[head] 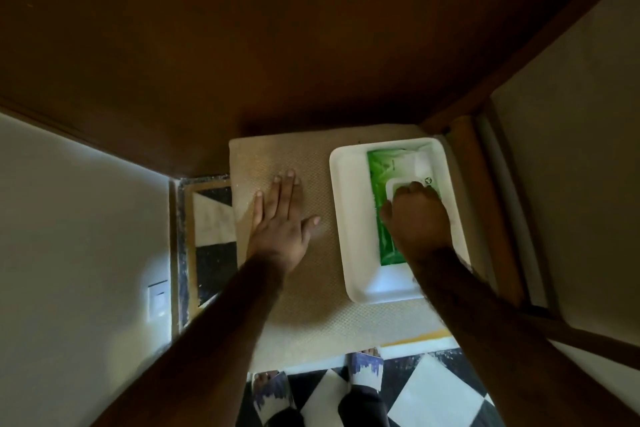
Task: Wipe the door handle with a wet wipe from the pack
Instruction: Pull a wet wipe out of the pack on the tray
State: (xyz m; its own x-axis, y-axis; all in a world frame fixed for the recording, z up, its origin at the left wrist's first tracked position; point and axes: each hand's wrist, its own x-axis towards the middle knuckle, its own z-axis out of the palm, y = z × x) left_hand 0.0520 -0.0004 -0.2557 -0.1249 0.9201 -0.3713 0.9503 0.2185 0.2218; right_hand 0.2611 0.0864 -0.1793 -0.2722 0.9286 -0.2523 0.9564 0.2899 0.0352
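A green pack of wet wipes [384, 180] lies in a white tray [349, 218] on a beige surface [311, 288]. My right hand [417, 218] rests on the pack, fingers curled over its white flip lid [393, 189]; whether it grips anything is hidden. My left hand [282, 218] lies flat on the beige surface to the left of the tray, fingers spread, holding nothing. A brown door [277, 45] fills the upper part of the view. No door handle is visible.
A brown door frame [485, 87] runs diagonally at the right, with a pale wall [571, 149] beyond it. A wall with a light switch [157, 300] is on the left. Black-and-white checkered floor [433, 388] and my feet in sandals [365, 371] show below.
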